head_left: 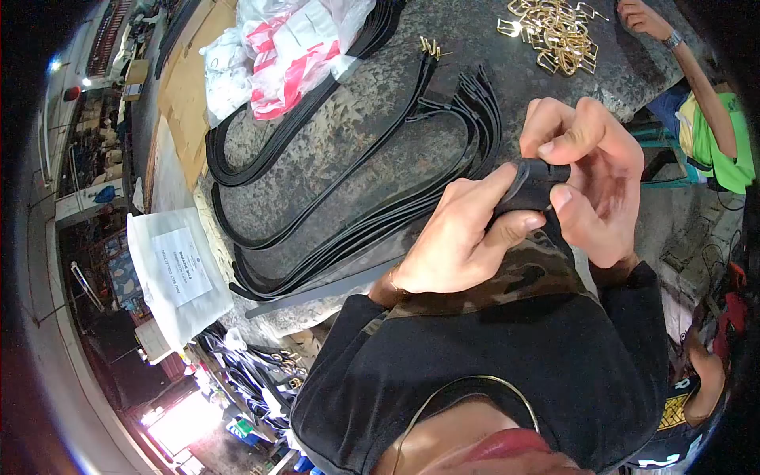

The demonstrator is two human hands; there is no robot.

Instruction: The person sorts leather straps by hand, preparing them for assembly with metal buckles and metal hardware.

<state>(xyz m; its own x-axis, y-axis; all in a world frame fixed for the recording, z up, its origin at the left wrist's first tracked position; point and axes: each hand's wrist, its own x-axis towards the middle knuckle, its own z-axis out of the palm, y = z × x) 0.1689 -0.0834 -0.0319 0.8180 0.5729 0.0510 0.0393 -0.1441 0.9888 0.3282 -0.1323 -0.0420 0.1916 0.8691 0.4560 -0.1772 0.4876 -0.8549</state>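
Close in front of my chest, the end of a black belt [532, 184] is bent into a loop between my two hands. My left hand [467, 237] pinches it from the left with thumb and fingers. On the other side, my right hand [608, 170] grips the belt end, fingers curled above it and thumb below. Beyond my hands lies a bundle of black belt straps [356, 229] curving across the dark tabletop [317, 146]. Another strap bundle [427, 67] has gold buckle parts at its tip.
A pile of gold buckles [554, 32] sits at the far right, near another person's hand [643, 19]. Clear plastic bags with red print [289, 59] lie at the back left. A white labelled packet [178, 269] rests at the left edge. More belts [249, 372] are piled below it.
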